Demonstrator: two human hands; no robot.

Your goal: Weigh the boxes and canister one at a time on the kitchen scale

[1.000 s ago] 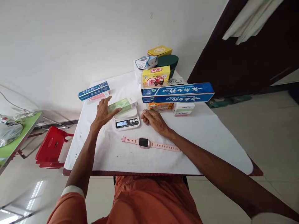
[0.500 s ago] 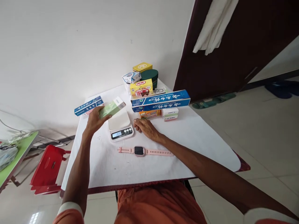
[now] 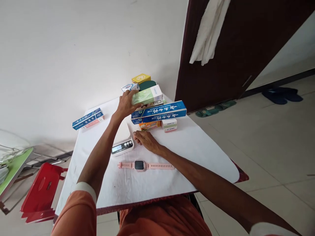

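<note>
My left hand [image 3: 126, 104] grips a light green and white carton [image 3: 147, 95] by its left end, over the pile of boxes beyond the scale. My right hand [image 3: 147, 141] lies on the table with its fingers curled in, just right of the white digital scale [image 3: 122, 144]; nothing shows in it. The scale's display is lit, and my left forearm hides part of its pan. Below the carton, a long blue toothpaste box [image 3: 158, 112] lies across the pile. In front of the scale, a pink smartwatch [image 3: 139, 165] is laid out flat with its strap spread.
A blue toothpaste box [image 3: 88, 118] lies at the table's left. An orange box [image 3: 150, 126] and small white boxes [image 3: 169, 125] sit under the pile's front. Behind are a yellow box [image 3: 141, 78] and a green round lid [image 3: 147, 85]. A red chair [image 3: 40, 190] stands left.
My left hand has carried the green and white carton from above the scale to the right and back, over the pile. My right hand stays beside the scale. The view has shifted slightly.
</note>
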